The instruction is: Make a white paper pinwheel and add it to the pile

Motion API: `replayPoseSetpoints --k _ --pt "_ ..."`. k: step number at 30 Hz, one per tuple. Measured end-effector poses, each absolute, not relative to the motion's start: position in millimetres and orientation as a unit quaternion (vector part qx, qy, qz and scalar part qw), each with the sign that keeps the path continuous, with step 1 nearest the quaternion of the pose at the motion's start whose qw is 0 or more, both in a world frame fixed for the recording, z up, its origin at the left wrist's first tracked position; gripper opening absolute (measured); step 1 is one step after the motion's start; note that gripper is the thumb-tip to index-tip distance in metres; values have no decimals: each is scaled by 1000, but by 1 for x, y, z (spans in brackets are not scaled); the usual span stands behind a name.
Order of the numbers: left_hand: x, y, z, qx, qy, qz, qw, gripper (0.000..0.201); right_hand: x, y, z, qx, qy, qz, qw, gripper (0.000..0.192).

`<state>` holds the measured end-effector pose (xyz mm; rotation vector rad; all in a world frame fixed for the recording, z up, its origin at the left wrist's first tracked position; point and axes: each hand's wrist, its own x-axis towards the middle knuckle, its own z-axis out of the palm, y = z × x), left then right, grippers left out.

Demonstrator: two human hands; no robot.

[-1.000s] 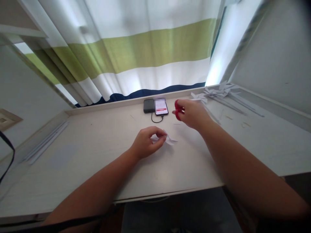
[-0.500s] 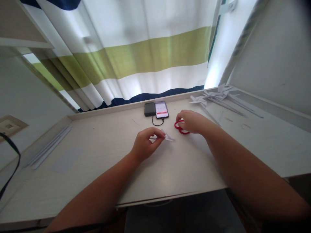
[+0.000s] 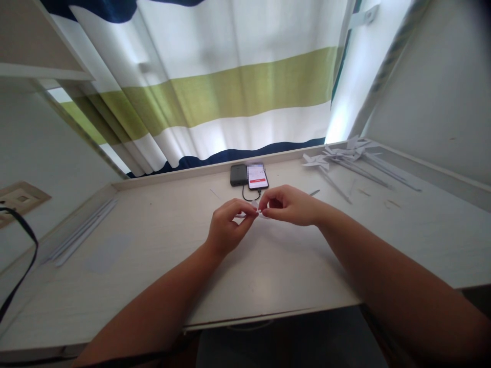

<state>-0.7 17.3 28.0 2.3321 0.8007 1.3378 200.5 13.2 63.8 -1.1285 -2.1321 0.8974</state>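
My left hand (image 3: 231, 225) pinches a small folded piece of white paper (image 3: 254, 204) between thumb and fingertips, just above the middle of the desk. Against it from the other side, my right hand (image 3: 289, 205) closes thumb and forefinger on the same paper, and the fingertips of both hands nearly touch. Most of the paper is hidden by the fingers. Behind my right hand a thin grey blade tip of the scissors (image 3: 315, 192) shows; their red handles are out of sight.
A black power bank (image 3: 238, 175) is cabled to a lit phone (image 3: 258, 177) behind my hands. Several paper pinwheels (image 3: 316, 161) on sticks lie at the back right. Rolled paper sticks (image 3: 86, 230) and a pale sheet (image 3: 108, 253) lie at the left. A curtain (image 3: 230, 92) hangs behind the desk.
My right hand has let go of the red-handled scissors and moved left to the paper. My left hand keeps its pinch in nearly the same spot.
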Motion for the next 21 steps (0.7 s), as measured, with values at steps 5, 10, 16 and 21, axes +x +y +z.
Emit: replayPoseSetpoints --k 5,10,16,21 --pt "0 18 27 816 283 477 165 2 198 17 56 -418 -776 365 301 15" --pt "0 18 25 803 323 471 172 2 195 21 48 -411 -761 391 316 16" --pt "-1 18 23 778 350 468 232 7 192 20 49 -420 -753 395 317 21" --pt "0 21 20 755 352 469 293 11 189 19 49 -432 -756 377 317 20"
